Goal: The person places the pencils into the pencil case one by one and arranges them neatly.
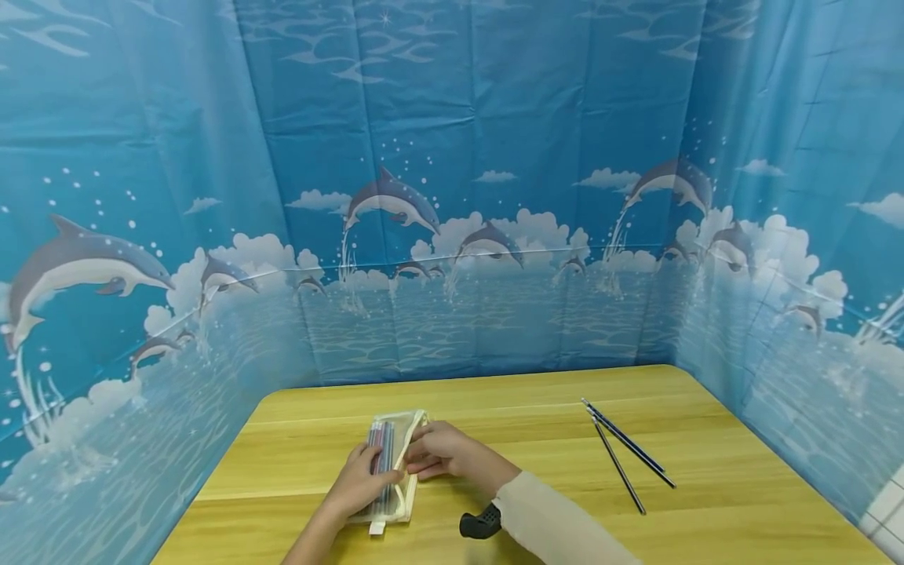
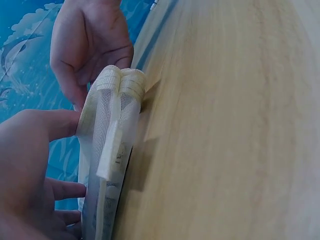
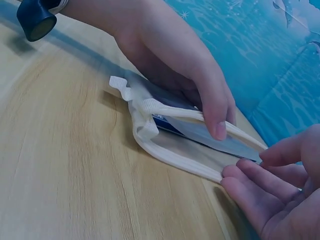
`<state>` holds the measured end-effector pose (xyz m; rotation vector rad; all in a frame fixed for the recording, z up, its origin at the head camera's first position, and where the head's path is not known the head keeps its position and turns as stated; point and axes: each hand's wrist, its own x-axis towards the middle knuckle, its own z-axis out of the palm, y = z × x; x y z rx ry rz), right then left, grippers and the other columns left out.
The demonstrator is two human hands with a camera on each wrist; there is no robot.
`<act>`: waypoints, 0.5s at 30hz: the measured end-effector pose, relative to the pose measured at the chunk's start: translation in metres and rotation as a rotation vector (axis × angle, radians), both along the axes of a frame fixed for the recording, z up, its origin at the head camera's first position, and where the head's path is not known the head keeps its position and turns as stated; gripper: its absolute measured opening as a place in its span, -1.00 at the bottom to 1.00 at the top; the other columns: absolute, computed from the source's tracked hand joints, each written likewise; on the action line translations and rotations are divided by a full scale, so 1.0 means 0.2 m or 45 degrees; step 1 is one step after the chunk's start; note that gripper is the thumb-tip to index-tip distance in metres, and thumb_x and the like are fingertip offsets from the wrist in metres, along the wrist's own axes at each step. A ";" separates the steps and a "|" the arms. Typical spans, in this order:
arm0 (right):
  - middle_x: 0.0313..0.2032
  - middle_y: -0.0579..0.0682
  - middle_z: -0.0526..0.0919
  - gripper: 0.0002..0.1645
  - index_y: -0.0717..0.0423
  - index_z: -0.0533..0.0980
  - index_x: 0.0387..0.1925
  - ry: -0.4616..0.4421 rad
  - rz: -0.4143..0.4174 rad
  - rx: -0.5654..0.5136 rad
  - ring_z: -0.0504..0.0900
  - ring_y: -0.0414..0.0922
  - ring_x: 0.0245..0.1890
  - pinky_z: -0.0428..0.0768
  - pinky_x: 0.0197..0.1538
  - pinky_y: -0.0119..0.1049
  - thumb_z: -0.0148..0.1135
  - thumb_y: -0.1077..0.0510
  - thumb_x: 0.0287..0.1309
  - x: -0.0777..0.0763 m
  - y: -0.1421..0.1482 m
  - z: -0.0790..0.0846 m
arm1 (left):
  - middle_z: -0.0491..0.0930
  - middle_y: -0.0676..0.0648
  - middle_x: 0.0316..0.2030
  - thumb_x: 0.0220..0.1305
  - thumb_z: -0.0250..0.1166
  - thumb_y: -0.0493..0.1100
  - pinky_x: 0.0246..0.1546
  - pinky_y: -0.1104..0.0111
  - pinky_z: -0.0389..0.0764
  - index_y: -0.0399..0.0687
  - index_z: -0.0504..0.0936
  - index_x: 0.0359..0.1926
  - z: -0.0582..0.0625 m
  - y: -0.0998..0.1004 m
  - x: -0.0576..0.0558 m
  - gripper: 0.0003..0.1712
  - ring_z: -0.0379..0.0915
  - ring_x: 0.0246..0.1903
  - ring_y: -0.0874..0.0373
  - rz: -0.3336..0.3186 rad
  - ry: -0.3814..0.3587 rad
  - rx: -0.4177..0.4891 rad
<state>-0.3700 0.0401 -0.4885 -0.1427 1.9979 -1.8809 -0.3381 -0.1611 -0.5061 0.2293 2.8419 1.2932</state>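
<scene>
A cream-edged, see-through zip pencil pouch (image 1: 399, 424) lies on the table, with several pencils (image 1: 384, 436) showing through its side. My left hand (image 1: 359, 485) holds it from the left, fingers over the pencils and thumb at the zip edge. At the pouch's right side, my right hand (image 1: 445, 453) pinches the cream edge near its far end. The right wrist view shows the pouch mouth (image 3: 177, 161) spread apart, the left thumb on one edge and the right fingertips (image 3: 245, 172) at the other. A dark blue pencil shows inside that opening.
Three dark pencils (image 1: 620, 469) lie slantwise on the wooden table (image 1: 537, 408) to the right, two of them side by side. A black wrist device (image 1: 480, 523) sits below the right forearm. A blue dolphin-print curtain (image 1: 494, 329) hangs behind and around the table.
</scene>
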 end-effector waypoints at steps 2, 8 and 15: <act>-0.18 0.13 0.74 -0.45 0.40 0.41 0.34 0.009 -0.001 0.019 0.77 0.13 -0.22 0.75 -0.16 0.00 0.22 0.36 0.37 0.01 0.03 0.01 | 0.15 -0.50 0.44 0.20 0.46 0.14 0.20 -0.27 0.40 -0.41 0.36 0.43 0.00 0.00 0.00 -0.02 0.22 0.34 -0.48 -0.005 0.013 -0.018; -0.13 0.14 0.73 -0.56 0.28 0.57 0.24 0.051 0.005 0.081 0.76 0.14 -0.21 0.76 -0.21 -0.01 0.26 0.34 0.36 0.02 0.10 0.03 | 0.21 -0.50 0.40 0.19 0.46 0.12 0.15 -0.25 0.46 -0.43 0.40 0.39 0.01 0.01 0.01 -0.05 0.31 0.28 -0.45 -0.019 0.057 -0.093; -0.10 0.16 0.73 -0.57 0.29 0.57 0.22 0.079 0.015 0.107 0.77 0.16 -0.18 0.76 -0.23 -0.01 0.29 0.30 0.35 0.03 0.20 0.07 | 0.28 -0.47 0.37 0.17 0.44 0.11 0.12 -0.19 0.50 -0.41 0.45 0.36 0.01 0.02 0.01 -0.10 0.39 0.21 -0.39 -0.015 0.109 -0.192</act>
